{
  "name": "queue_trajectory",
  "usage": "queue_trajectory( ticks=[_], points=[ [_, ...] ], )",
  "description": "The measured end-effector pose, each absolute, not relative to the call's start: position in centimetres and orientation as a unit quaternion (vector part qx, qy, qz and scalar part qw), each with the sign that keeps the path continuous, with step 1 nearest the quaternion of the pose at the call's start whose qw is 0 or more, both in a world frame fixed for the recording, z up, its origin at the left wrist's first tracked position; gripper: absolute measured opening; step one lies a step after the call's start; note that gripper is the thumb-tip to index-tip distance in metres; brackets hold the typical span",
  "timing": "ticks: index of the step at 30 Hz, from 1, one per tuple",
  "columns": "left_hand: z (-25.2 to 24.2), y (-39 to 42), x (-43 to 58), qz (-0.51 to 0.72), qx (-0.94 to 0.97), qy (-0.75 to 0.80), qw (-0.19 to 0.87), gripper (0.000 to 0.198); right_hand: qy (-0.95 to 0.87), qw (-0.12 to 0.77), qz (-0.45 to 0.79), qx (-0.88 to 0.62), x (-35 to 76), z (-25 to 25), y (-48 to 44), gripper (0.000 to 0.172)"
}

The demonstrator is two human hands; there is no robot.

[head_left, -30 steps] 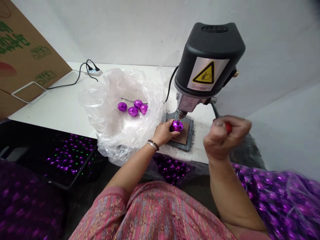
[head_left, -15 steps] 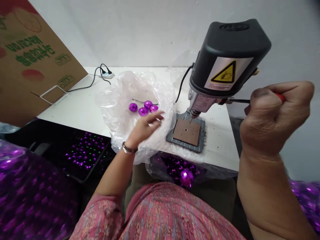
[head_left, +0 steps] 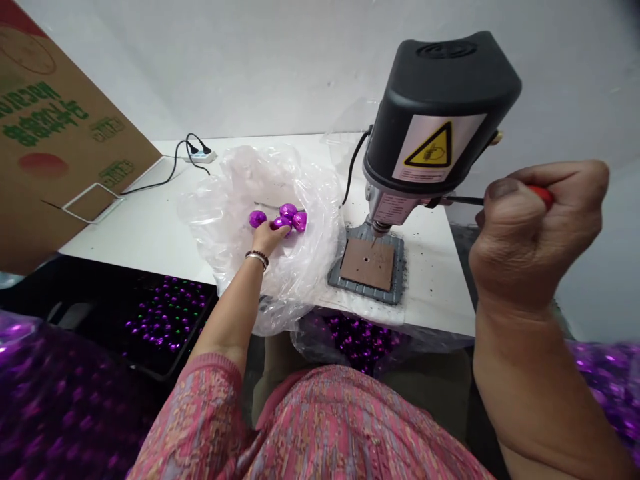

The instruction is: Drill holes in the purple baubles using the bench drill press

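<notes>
Closest up, R hand (head_left: 535, 233) is a tight fist at right, fingers wrapped fully round the red handle of a screwdriver (head_left: 541, 194). Its black shaft runs left to the collar of the drill press (head_left: 440, 113); can't tell if the tip is engaged there, it's hidden. Wrist in line w/ shaft looks best for steady turning force.

Just below the table edge sits a clear bag of more purple balls (head_left: 360, 341), and a dark tray (head_left: 165, 313) full of them lies to the left.

L hand (head_left: 270, 239), bracelets on wrist, reaches into a clear plastic bag (head_left: 220, 213) on the table (head_left: 430, 313). Fingers (head_left: 277, 230) are partly curled, tips down on a purple ball (head_left: 281, 223); how firm the hold is, can't tell. 3 more balls sit beside it in the bag's hollow, one slightly apart. Round + shiny, so likely to roll on film: a fingertip pinch beats a push.

Right of bag, drill's grey base plate (head_left: 397, 280) carries a brown pad (head_left: 367, 265) w/ small hole, bit just above it.

Far back: power strip (head_left: 199, 156), cable (head_left: 170, 175), cardboard sheet (head_left: 50, 133)
</notes>
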State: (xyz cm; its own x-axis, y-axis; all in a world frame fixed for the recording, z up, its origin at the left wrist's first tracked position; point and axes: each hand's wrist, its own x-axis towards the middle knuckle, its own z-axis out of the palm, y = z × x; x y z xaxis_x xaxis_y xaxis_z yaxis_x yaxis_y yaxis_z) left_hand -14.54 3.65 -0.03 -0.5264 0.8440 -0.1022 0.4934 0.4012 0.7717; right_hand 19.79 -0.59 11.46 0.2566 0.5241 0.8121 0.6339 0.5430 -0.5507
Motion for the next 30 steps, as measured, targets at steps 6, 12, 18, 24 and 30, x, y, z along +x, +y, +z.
queue_trajectory(
  ticks=[6,12,18,24,30],
  points=[
    [5.6,-1.8,-11.6,0.516,0.432,0.581,0.458,0.036,-0.631,0.627,-0.043,-0.454,19.5,12.3,-0.7,0.017],
    [4.5,-5.3,-3.6,0.378,0.545,0.513,0.546,0.05,-0.635,0.628,-0.003,-0.45,19.1,13.5,-0.9,0.021],
    [0.7,-2.5,-0.6,0.323,0.562,0.583,0.49,0.047,-0.609,0.574,0.081,-0.542,19.1,17.1,0.8,0.034],
    [0.5,-1.0,0.2,0.316,0.57,0.612,0.448,0.045,-0.585,0.525,0.139,-0.603,19.3,19.5,3.8,0.037],
    [0.2,-0.3,0.5,0.296,0.592,0.62,0.421,0.044,-0.585,0.529,0.139,-0.599,19.4,19.2,4.5,0.038]
  ],
)
